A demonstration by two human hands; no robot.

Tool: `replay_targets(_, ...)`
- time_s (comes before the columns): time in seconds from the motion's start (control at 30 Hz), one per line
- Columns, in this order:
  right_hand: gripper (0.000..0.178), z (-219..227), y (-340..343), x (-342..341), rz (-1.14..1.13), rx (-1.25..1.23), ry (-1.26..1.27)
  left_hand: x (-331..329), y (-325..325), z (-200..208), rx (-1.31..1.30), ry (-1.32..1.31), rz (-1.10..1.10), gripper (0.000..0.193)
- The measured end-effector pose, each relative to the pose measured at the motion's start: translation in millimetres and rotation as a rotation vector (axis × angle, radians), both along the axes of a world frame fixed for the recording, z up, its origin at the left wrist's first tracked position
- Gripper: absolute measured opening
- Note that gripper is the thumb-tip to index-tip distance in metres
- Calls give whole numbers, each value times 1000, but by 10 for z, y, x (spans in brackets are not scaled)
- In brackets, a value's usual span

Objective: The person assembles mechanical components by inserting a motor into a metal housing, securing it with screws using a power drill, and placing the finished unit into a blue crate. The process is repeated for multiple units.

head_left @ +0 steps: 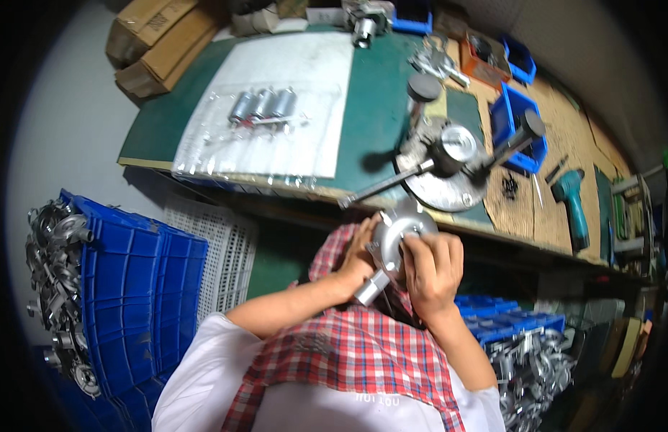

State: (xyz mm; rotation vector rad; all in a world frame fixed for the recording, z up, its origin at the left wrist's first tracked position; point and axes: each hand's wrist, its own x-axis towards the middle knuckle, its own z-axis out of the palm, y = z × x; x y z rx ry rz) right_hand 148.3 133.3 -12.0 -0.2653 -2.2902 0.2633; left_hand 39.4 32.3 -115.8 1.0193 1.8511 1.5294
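Note:
Just in front of the bench edge, close to my body, I hold a round silvery metal housing [386, 245] with a short tube stub pointing down toward me. My left hand [359, 253] is closed round its left side. Over the housing's middle, the fingers of my right hand [435, 273] are bent and pressed together; whatever is between their tips is hidden. Right beyond the housing, on the bench, stands a hand-lever press fixture [449, 189] with a round metal base. Its long lever [388, 183] reaches toward my hands.
Grey cylinders [262, 106] lie on a white plastic-covered sheet [305, 65]. A blue bin [499, 119] and a teal power driver [575, 209] are at the right. Crates of metal castings flank me, one blue crate [125, 288] left, castings [532, 367] right. Cardboard boxes [158, 54] stand far left.

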Motion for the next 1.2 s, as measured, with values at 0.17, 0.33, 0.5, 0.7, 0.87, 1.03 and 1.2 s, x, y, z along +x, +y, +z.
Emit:
replay_targets(0.17,45,-62,29,152,98,26,-139,-26,17,107,-95,-627,-46,44)
replay_targets(0.33,46,66,117,317,84,-254,-56,-84,-55,-406,-72,-1197,-70,31)
replay_targets(0.5,20,-270,1234,835,-610,-352,150,-195,-102,-168,-17,-575,-69,33)
replay_targets(0.7,17,-321,1934,782,-673,-285,-82,-294,10,-75,-10,-493,-91,34)
replay_targets(0.87,11,-447,2007,601,-729,-306,-222,-213,72,21,22,-464,-98,35)
replay_targets(1.03,11,-457,1948,576,-744,-154,-181,-175,105,109,75,-463,-79,37)
replay_targets(1.2,14,-387,1789,568,-693,-327,14,-182,85,177,120,-462,-69,38)
